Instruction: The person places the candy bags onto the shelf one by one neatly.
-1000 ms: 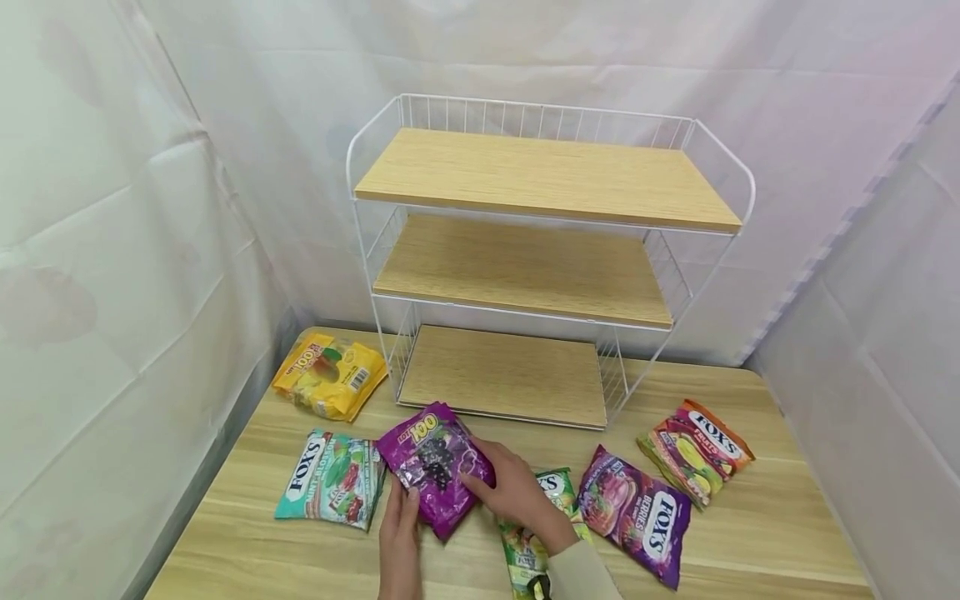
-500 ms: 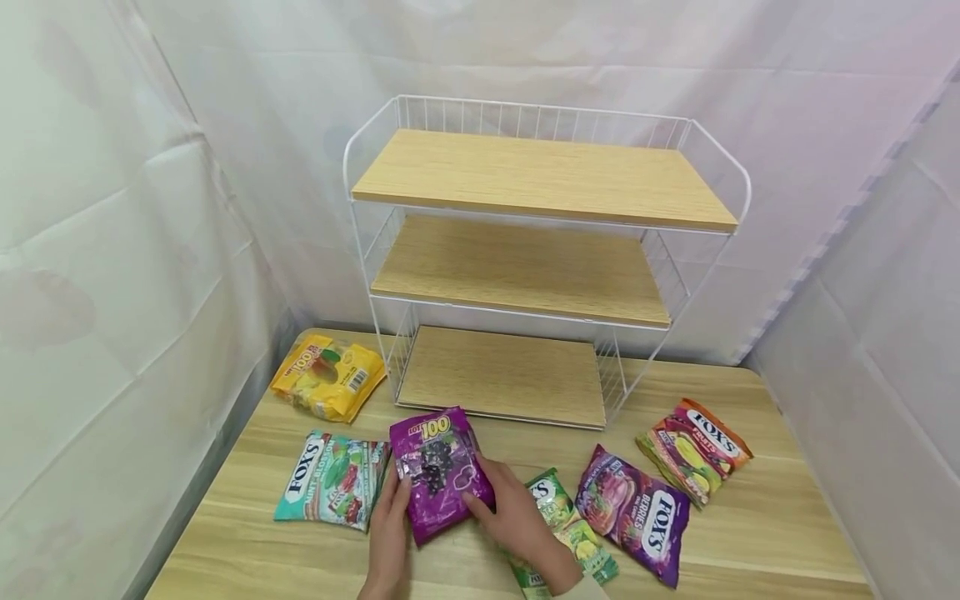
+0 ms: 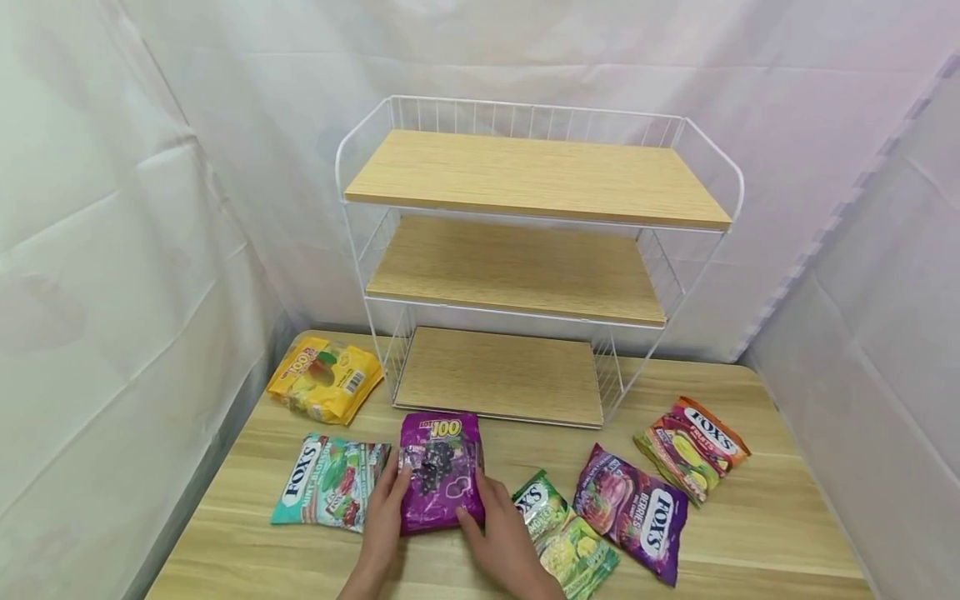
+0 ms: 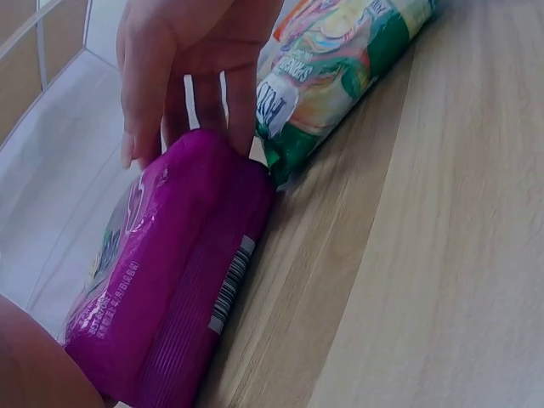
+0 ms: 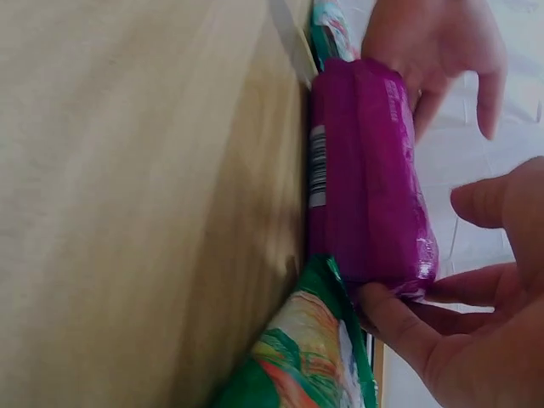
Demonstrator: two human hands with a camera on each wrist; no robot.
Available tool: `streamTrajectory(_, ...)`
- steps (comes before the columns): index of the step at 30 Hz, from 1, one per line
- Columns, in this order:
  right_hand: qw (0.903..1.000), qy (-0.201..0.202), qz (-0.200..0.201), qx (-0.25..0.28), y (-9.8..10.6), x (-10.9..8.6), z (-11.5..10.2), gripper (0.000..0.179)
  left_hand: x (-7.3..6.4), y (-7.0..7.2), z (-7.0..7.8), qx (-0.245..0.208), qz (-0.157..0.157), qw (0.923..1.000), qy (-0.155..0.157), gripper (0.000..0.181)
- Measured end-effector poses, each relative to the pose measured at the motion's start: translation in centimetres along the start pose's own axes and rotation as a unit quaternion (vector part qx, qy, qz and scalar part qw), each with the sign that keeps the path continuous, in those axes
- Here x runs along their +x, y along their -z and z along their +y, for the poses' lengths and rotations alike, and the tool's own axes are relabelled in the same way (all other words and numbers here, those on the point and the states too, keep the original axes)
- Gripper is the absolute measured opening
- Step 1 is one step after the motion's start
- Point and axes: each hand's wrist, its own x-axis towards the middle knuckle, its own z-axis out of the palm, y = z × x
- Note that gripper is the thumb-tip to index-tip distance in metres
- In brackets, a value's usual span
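Note:
A purple Lot 100 candy bag [image 3: 441, 475] with a grape picture lies on the wooden table, its printed front up. My left hand [image 3: 382, 504] is at its left side and my right hand [image 3: 501, 537] at its right, fingers along the edges. The right wrist view shows the right hand's fingers touching the bag's end while its thumb [image 5: 480, 204] stands off the surface. There too, the left thumb [image 5: 489, 106] hangs free of the bag. A teal Fox's bag [image 3: 330, 483] lies just left of the left hand.
A white wire rack with three wooden shelves [image 3: 517, 287] stands behind the purple bag. A yellow Lot 100 bag [image 3: 326, 379] lies at back left. Right of my hands are a green Fox's bag [image 3: 566, 537], a purple Fox's berries bag [image 3: 630, 512] and an orange-red Fox's fruits bag [image 3: 693, 450].
The purple bag has turned from slanted to nearly square with the rack and settled flat. Both hands have drawn to its sides, and the right hand has moved down, uncovering more of the green bag.

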Motion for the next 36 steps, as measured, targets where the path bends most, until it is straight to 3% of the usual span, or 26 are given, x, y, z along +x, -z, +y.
streamTrajectory(13,0.9991,-0.026,0.032,0.013,-0.5,-1.1,-0.9,0.060,1.4,0.9,-0.2,0.031,-0.036,0.9985,-0.029,0.062)
streamTrajectory(16,0.9978,-0.049,0.034,0.031,-0.3,-1.3,-1.0,0.059,1.5,1.2,-0.2,0.028,-0.042,0.9983,-0.029,0.060)
streamTrajectory(20,0.9957,-0.074,0.045,0.035,-0.2,-1.2,-0.8,0.057,1.6,1.6,-0.3,0.025,-0.039,0.9984,-0.032,0.059)
streamTrajectory(25,0.9953,-0.064,0.064,0.034,-0.4,-0.7,-0.1,0.055,1.6,1.5,-0.7,0.026,-0.035,0.9984,-0.036,0.060)
streamTrajectory(31,0.9920,-0.059,0.078,0.081,-0.7,0.0,0.1,0.054,1.3,1.3,-1.5,0.057,-0.032,0.9970,-0.042,0.063)
streamTrajectory(36,0.9811,-0.094,0.074,0.152,-1.0,0.4,-0.2,0.064,1.2,1.2,-2.0,0.084,-0.023,0.9946,-0.056,0.063)
